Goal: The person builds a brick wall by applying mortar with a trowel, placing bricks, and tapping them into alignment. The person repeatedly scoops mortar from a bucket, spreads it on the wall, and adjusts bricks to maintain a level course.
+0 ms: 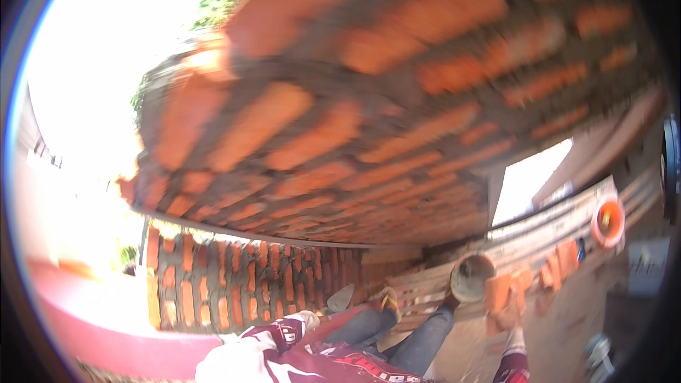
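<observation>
At the lower middle, my left hand (309, 320) is closed on a pointed trowel (341, 299), whose grey blade points up and to the right. To the right, my right hand (508, 315) grips an orange brick (498, 291) at the near end of a row of loose bricks (560, 264). Motion blurs its fingers. Beside that brick, nearer my feet, stands a round bucket (487, 262) with grey mortar in it.
A large brick wall (319, 135) with grey joints fills the upper view. Lower left is another brick wall section (234, 284), beside a pink ledge (135, 340). My feet are by wooden planks (415, 291). An orange bucket (595, 224) stands far right.
</observation>
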Motion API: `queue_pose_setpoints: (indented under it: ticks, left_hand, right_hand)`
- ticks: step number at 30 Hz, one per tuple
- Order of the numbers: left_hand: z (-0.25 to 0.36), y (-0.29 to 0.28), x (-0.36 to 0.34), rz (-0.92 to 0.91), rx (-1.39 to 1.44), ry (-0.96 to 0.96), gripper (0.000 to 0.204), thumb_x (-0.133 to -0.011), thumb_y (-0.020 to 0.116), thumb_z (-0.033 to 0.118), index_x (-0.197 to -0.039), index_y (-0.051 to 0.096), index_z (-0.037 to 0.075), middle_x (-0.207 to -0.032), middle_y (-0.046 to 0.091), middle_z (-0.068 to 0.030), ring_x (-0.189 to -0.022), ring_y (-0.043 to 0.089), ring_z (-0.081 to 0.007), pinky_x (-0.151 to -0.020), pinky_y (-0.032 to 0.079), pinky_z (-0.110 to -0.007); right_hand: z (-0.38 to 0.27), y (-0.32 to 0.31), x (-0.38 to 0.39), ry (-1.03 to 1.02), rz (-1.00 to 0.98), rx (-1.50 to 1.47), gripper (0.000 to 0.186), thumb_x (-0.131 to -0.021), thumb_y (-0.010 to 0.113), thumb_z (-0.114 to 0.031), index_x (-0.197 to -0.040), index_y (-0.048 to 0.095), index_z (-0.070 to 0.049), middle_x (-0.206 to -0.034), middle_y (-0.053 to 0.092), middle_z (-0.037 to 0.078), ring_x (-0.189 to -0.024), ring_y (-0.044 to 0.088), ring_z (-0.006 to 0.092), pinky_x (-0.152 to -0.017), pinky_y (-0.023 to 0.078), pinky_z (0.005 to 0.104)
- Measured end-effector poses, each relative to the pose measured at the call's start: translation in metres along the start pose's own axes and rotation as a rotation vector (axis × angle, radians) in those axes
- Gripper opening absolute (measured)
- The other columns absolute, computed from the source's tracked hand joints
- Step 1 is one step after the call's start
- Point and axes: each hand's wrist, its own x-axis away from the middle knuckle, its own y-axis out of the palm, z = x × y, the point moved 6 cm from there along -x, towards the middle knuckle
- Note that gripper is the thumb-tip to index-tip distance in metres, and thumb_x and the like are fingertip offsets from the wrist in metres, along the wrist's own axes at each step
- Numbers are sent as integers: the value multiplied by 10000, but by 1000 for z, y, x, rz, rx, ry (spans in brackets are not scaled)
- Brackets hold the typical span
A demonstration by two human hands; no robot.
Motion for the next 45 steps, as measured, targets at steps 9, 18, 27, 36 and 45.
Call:
queue_pose_setpoints:
  ticks: [9,18,27,36,45]
  left_hand:
    - [3,16,17,132,283,189,359,-908,778,409,-920,666,68,-684,643,-86,-598,639,-299,-557,522,-439]
    - [-44,127,5,152,597,136,370,-909,773,415,-919,673,59,-705,656,-92,-627,651,-311,-576,525,-446]
    - [-98,235,7,70,655,-29,381,-910,768,420,-919,680,49,-727,668,-99,-655,662,-324,-596,528,-453]
    - [-125,248,5,15,710,-99,394,-911,763,426,-919,686,40,-748,680,-105,-683,674,-336,-615,530,-460]
    - [-127,180,-39,113,1069,-63,406,-912,758,431,-918,693,30,-770,692,-111,-712,686,-349,-634,533,-467]
  right_hand:
    - [-417,19,81,-557,-491,266,1160,-537,962,-356,-1499,442,31,-1423,539,245,-1367,506,354,-1165,372,445]
    - [-797,52,178,-1184,-532,481,850,-516,774,-103,-1342,585,-23,-1150,662,102,-1041,623,209,-941,503,338]
    - [-896,157,113,-1068,-577,653,787,-619,718,-44,-1386,550,-92,-1179,643,114,-964,655,187,-855,575,307]
    - [-910,207,91,-1052,-467,809,751,-569,749,-107,-1310,634,-136,-1170,656,113,-989,659,222,-896,552,331]
    - [-909,236,85,-1015,-494,869,826,-533,738,-224,-1350,626,-172,-1222,652,157,-1068,651,284,-957,534,396]
